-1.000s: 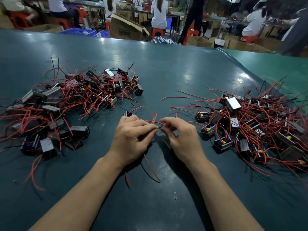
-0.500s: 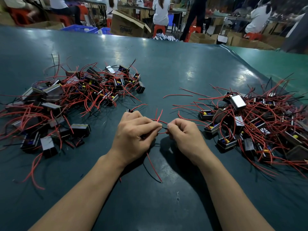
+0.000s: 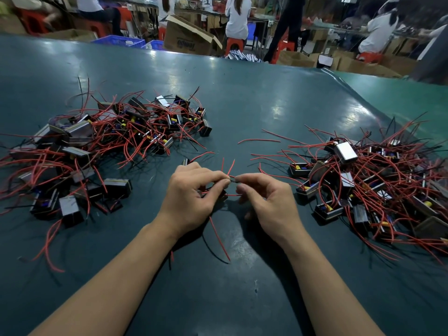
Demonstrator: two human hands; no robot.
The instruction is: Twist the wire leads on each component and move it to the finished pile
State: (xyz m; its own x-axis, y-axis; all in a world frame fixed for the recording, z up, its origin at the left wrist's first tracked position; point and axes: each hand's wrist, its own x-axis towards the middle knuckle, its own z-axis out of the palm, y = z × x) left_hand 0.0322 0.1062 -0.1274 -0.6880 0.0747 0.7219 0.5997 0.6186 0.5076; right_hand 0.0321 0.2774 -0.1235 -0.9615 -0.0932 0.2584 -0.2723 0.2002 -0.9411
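At the middle of the dark green table (image 3: 242, 98), my left hand (image 3: 191, 197) grips a small black component, mostly hidden under its fingers, and pinches its red wire leads (image 3: 230, 169) at the fingertips. My right hand (image 3: 269, 202) pinches the same leads from the right, fingertip to fingertip with the left. Loose red lead ends stick up above the pinch, and one red wire (image 3: 219, 238) trails toward me between the wrists. A pile of black components with red wires (image 3: 109, 141) lies on the left, and a second such pile (image 3: 368, 180) lies on the right.
A loose red wire (image 3: 259, 141) lies on the table beyond my hands. Past the far table edge are cardboard boxes (image 3: 189, 37), blue crates (image 3: 121, 41), red stools and several seated people. A lighter green table (image 3: 412, 98) adjoins at the right.
My right hand's thumb and forefinger have shifted on the leads, and its other fingers have spread out. The left hand keeps its grip in the same place.
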